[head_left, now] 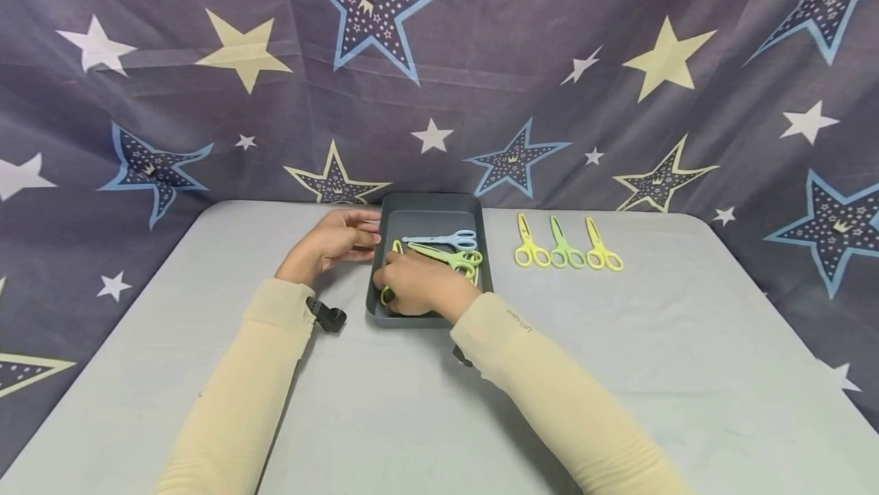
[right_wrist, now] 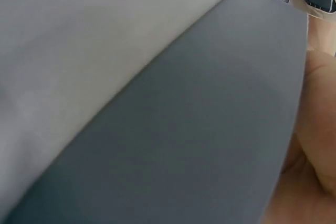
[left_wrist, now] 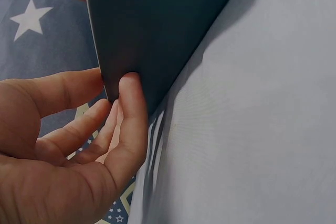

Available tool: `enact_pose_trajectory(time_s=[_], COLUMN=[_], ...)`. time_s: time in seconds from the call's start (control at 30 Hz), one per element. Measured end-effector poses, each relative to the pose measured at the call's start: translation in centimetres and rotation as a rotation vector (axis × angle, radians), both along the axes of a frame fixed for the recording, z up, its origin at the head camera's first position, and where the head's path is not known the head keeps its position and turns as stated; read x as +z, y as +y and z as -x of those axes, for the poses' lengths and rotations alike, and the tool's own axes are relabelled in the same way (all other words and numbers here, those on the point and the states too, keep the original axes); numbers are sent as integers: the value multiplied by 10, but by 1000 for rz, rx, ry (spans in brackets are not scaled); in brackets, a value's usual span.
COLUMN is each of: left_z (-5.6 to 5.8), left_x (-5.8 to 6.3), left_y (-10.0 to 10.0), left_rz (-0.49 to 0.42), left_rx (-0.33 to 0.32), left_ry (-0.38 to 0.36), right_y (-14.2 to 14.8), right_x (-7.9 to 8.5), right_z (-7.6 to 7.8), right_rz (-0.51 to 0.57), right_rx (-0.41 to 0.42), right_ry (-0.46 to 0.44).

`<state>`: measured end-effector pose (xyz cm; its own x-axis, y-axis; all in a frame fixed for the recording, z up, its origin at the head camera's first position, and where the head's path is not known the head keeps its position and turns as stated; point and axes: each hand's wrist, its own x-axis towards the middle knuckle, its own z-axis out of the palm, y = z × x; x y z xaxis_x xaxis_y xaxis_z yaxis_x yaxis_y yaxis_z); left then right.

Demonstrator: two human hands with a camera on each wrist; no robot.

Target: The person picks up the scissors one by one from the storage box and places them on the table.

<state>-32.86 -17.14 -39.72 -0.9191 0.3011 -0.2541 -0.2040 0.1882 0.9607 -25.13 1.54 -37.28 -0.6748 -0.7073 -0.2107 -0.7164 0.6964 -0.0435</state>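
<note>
A dark grey tray (head_left: 431, 202) holds several scissors. Inside are blue scissors (head_left: 439, 239), green scissors (head_left: 446, 255) and, at the left, yellow scissors (head_left: 397, 246). My right hand (head_left: 420, 283) reaches into the tray's near part, its fingers curled around the middle of the yellow scissors; the fingertips are hidden. In the right wrist view the tray's outer wall (right_wrist: 184, 114) covers most of that hand (right_wrist: 317, 124). My left hand (head_left: 336, 238) is beside the tray's left side, its relaxed fingers (left_wrist: 134, 114) touching the outer wall and rim.
To the right of the tray, yellow scissors (head_left: 525, 243), green scissors (head_left: 565, 245) and more yellow scissors (head_left: 602, 246) lie in a row, blades pointing away. A pale cloth (head_left: 652, 373) covers the table. A star-patterned curtain (head_left: 481, 75) hangs behind its far edge.
</note>
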Motion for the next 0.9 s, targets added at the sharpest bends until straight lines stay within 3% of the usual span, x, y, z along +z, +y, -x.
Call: enact_pose_trajectory(time_s=[0.5, 0.9], left_z=[1, 2], left_x=[0, -1], left_y=[-1, 0], left_rz=[-2, 0], left_rx=[-12, -2], left_ry=[4, -1], right_y=[-7, -3], right_x=[4, 5], right_z=[-3, -1], right_rz=[-71, -30], right_rx=[-2, -42], right_ry=[65, -13])
